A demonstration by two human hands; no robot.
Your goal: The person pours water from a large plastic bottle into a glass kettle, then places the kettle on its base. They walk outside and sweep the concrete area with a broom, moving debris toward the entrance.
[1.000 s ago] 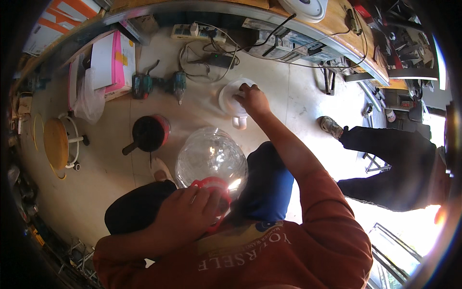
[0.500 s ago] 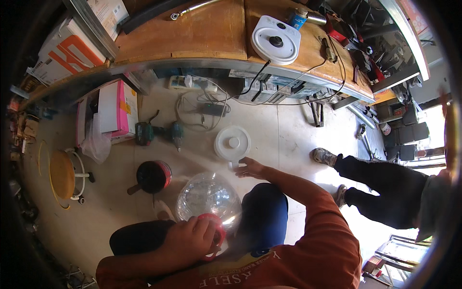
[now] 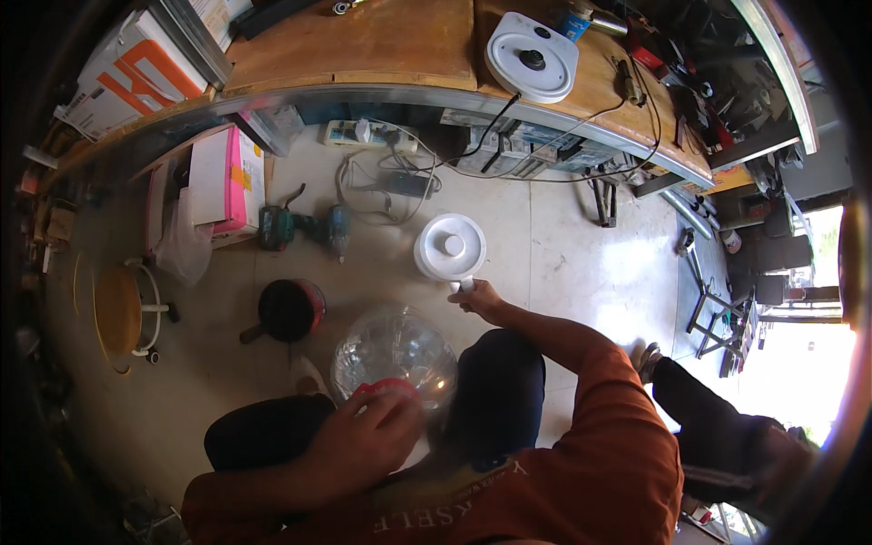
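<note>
The lid [image 3: 450, 247], round and white with a knob at its centre, is held out over the floor [image 3: 563, 254] by the right hand [image 3: 479, 298], whose fingers [image 3: 465, 292] are curled shut around the short white handle at the lid's near edge; the arm in an orange sleeve [image 3: 599, 363] runs back from it. The left hand [image 3: 368, 436] lies palm down with its fingers spread and bent over the red cap [image 3: 386, 390] of the clear jug [image 3: 392, 350]; whether they grip the cap or only rest on it cannot be told. The jug sits between the person's dark-clad knees, just below the right fingers.

There is one lid in hand, one jug and one red cap. A second round white lid-like piece [image 3: 532, 56] lies far beyond the fingers on the wooden bench [image 3: 363, 45].

Left of the right fingers stands a dark pot [image 3: 289, 309] with a red rim, and beyond it two power drills [image 3: 304, 227] lie side by side. A power strip [image 3: 368, 136] with loose cables lies under the bench edge. Further left is a round wooden stool [image 3: 118, 313]. Another person's dark trouser leg [image 3: 708, 418] comes in from the right.
</note>
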